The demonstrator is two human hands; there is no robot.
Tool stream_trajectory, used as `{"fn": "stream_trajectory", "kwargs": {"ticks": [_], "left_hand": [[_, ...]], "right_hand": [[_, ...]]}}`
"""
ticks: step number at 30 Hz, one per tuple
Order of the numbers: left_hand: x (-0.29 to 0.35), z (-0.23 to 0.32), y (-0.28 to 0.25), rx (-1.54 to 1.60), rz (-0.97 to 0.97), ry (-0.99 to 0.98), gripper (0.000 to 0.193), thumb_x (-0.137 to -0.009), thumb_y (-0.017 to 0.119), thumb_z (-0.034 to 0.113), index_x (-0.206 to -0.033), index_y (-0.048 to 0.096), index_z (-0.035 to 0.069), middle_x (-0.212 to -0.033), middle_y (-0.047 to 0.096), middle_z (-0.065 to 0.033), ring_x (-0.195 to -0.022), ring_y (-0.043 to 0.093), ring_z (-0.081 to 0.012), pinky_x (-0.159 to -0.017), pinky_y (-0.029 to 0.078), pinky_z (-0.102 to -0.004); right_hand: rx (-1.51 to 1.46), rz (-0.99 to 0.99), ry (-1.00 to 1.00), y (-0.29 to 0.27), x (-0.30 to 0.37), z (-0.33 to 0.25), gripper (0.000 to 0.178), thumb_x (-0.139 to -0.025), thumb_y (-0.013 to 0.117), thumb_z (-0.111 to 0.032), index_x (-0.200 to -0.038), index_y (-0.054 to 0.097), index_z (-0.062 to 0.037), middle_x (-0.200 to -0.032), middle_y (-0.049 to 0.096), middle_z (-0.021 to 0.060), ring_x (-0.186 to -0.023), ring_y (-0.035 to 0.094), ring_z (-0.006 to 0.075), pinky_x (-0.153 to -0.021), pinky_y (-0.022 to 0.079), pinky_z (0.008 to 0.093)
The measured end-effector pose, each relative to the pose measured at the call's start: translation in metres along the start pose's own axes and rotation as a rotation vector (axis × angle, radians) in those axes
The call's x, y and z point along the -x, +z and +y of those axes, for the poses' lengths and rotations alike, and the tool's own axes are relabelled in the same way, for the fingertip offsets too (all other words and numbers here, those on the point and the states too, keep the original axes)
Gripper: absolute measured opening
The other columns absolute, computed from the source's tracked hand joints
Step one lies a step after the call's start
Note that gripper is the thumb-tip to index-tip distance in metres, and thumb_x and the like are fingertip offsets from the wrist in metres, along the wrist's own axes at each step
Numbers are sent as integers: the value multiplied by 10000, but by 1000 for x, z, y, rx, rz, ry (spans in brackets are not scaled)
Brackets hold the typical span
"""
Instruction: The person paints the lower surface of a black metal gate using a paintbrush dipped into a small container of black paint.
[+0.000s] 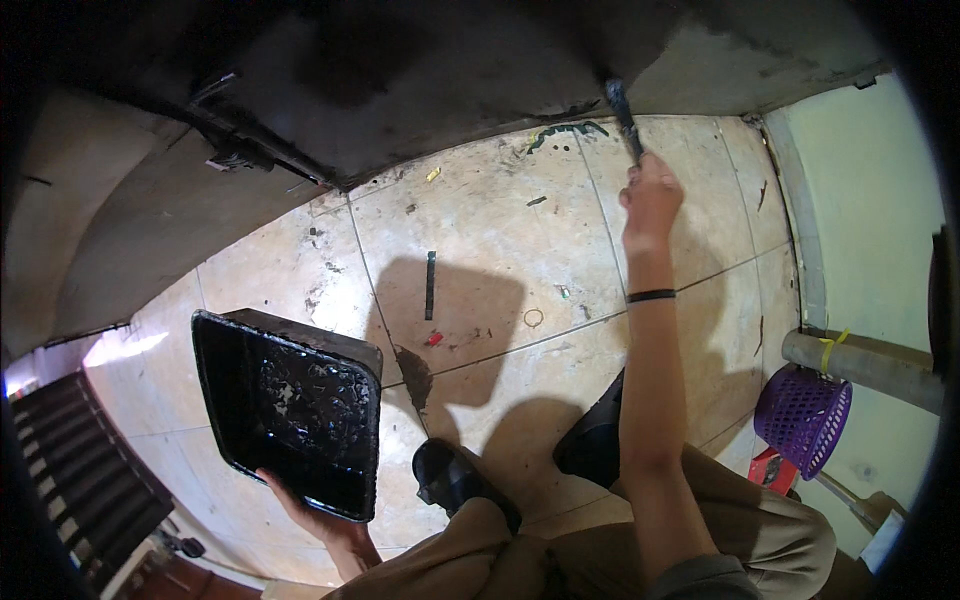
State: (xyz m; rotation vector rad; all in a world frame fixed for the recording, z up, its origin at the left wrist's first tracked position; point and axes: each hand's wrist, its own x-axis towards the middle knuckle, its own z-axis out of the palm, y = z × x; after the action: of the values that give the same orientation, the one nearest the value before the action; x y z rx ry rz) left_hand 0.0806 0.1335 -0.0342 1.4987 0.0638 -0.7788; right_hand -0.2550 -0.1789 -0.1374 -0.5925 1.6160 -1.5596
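Note:
A black rectangular plastic tub [230,375], tilted so its inside shows, is in my left hand [318,522], which grips its lower rim from below. Glossy dark wet residue coats the inside of the tub. My right arm reaches far forward, and my right hand [655,195] is closed around the handle of a paintbrush [624,115]. The dark-smeared brush head is at the lower part of a wall [690,75]. Much of that surface is covered in black, with a bare grey-brown patch right of the brush; whether the bristles touch it I cannot tell.
Beige floor tiles [480,230] carry scraps and dark smears, including a dark strip [431,285] and a red bit [433,340]. At right are a purple basket [803,415], a grey pipe [870,360] and a pale green wall [860,180]. A dark slatted object [85,470] stands at left.

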Motion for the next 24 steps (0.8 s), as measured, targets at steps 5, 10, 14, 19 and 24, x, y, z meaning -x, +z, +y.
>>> {"fn": "stream_trajectory", "kwargs": {"ticks": [5,10,14,19,24], "left_hand": [[-6,-1,-9,6,-31,-39,861,-937,492,689,-1581,255,169,-1581,317,-152,-1401,417,-381,-1101,463,-544],[-3,4,-7,58,-18,-31,820,-954,484,673,-1575,285,175,-1583,331,-140,-1410,412,-360,-1101,463,-526],[-2,7,-9,75,12,-29,815,-963,476,663,-1586,265,181,-1598,315,-131,-1429,388,-356,-1128,430,-523],[-4,2,-12,132,-41,-88,819,-970,465,663,-1592,253,173,-1605,307,-131,-1438,376,-360,-1144,402,-527],[-10,8,-27,159,-62,-72,818,-976,459,660,-1592,254,163,-1601,316,-127,-1432,382,-354,-1143,396,-526]], "right_hand": [[163,44,-73,4,-4,45,284,-963,566,-144,-1139,684,45,-670,540,-24,-570,465,32,-463,350,209],[147,-10,-188,42,40,31,312,-969,564,-136,-1186,671,61,-698,570,-24,-586,482,50,-516,390,230],[-20,-36,-159,44,80,17,315,-987,556,-124,-1219,659,62,-757,595,-3,-645,506,83,-610,432,254],[293,-4,13,51,78,80,302,-988,552,-125,-1156,661,102,-757,591,8,-660,504,89,-594,410,279],[48,-153,-46,100,106,13,293,-1000,537,-123,-1169,653,87,-696,539,-4,-622,468,51,-569,376,233]]}}
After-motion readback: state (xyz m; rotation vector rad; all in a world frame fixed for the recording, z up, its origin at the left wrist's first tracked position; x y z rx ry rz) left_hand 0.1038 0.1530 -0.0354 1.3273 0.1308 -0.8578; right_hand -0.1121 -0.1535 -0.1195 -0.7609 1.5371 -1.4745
